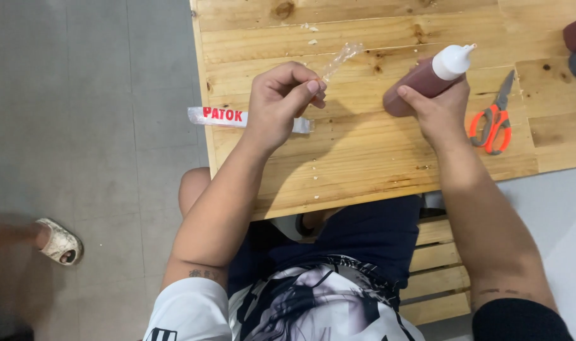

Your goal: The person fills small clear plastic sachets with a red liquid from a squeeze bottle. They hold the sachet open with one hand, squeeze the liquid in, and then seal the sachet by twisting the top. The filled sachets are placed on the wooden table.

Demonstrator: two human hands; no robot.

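Partly hidden: bottle [427,79] behind right hand [442,110]

Knotty, matt pine planks on the table [363,158], crumb-flecked. Thin, clear, crinkled plastic film [340,60], glossy. Smooth soft-plastic squeeze bottle [420,85] with matt white cap. Scissors [493,120]: dull grey metal blades, glossy orange plastic handles. Smooth grey floor [92,126].

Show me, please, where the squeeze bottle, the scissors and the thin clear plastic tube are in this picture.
Squeeze bottle [420,82]: head view, on its dark red body, above the right hand's fingers.
Scissors [492,123]: head view, on the orange handles, lying on the wooden table.
Clear plastic tube [341,57]: head view, on its free upper end, beyond the left hand's fingertips.
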